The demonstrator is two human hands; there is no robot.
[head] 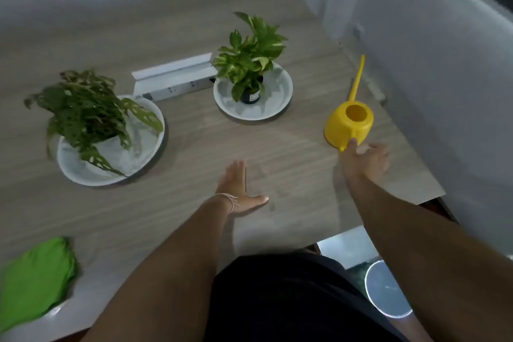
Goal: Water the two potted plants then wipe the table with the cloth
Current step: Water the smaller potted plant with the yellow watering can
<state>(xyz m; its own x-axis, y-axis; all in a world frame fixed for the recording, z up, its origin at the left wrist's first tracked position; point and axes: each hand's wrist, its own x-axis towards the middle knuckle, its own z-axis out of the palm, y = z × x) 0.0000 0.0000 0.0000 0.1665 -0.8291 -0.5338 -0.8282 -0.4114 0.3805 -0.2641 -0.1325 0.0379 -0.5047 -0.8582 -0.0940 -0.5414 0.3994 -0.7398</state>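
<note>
A yellow watering can [349, 125] with a long thin spout stands upright at the right of the wooden table [277, 153]. My right hand [366, 159] is just behind it, thumb touching the handle, fingers spread and blurred. My left hand [238, 189] hovers flat over the middle of the table and holds nothing. A dark, holey-leaved plant [83, 108] sits in a white saucer [83, 175] at the left. A bright green plant [249, 55] in a dark pot stands in another white saucer [274, 100] in the middle. A green cloth [36, 277] lies at the near left edge.
A white power strip box [175, 78] lies between the two plants. White curtains [416, 36] hang along the right side past the table's edge. A round white bin [385, 289] stands on the floor at lower right.
</note>
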